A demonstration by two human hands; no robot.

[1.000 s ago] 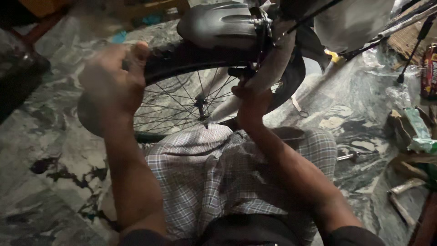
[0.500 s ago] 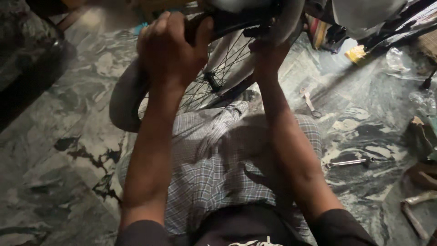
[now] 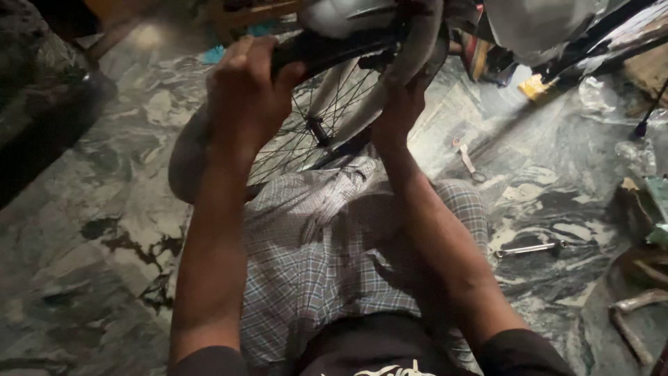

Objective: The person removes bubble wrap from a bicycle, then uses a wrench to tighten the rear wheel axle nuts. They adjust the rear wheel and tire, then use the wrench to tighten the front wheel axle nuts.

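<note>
A bicycle wheel (image 3: 306, 129) with thin spokes and a black tyre stands in front of me, over my checked-cloth lap. My left hand (image 3: 247, 94) is closed around the tyre at the top of the wheel. Over to the right, my right hand (image 3: 398, 104) grips the silver fork blade (image 3: 410, 56) beside the wheel. A silver mudguard (image 3: 348, 14) curves over the tyre at the top edge of the view. The wheel's hub (image 3: 319, 131) shows between my two arms.
The floor is mottled grey-green marble. A wrench (image 3: 529, 248) lies on it at the right, a second small wrench (image 3: 467, 159) farther back. A yellow object (image 3: 536, 87) and crumpled plastic sit at the far right. More tools and clutter line the right edge.
Both hands have stayed on the tyre and fork while the view tilted down, so the wheel and hands now sit higher in the picture. The wheel appears closer to my lap.
</note>
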